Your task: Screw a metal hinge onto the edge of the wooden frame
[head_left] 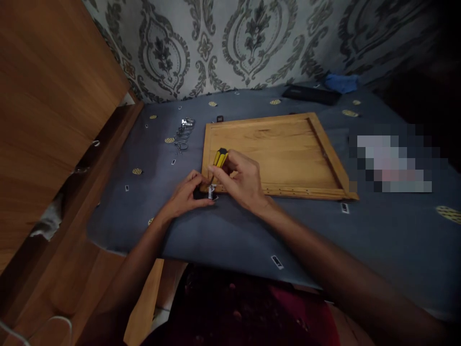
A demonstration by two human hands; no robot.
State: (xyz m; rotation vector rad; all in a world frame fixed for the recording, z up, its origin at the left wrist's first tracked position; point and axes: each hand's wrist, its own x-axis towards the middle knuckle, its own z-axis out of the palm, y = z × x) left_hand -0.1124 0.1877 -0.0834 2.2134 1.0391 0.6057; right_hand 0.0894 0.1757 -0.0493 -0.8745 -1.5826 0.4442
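Note:
A shallow wooden panel with a raised rim (266, 154), like a cabinet door, lies flat on a dark blue patterned cloth. My right hand (245, 180) grips a screwdriver (220, 157) by its yellow and black handle, held tilted over the panel's near left corner. At that same corner, a small shiny metal hinge (211, 191) sits against the rim. My left hand (186, 194) has its thumb and fingers around the hinge, steadying it. The screwdriver's tip is close to the hinge; whether it touches a screw is too small to tell.
Loose metal hinge parts (186, 123) and small screws lie left of the panel. A long black case (311, 94) and a blue cloth (341, 82) rest at the back right. A wooden cabinet (54, 72) stands on the left, and a patterned curtain (216, 48) hangs behind.

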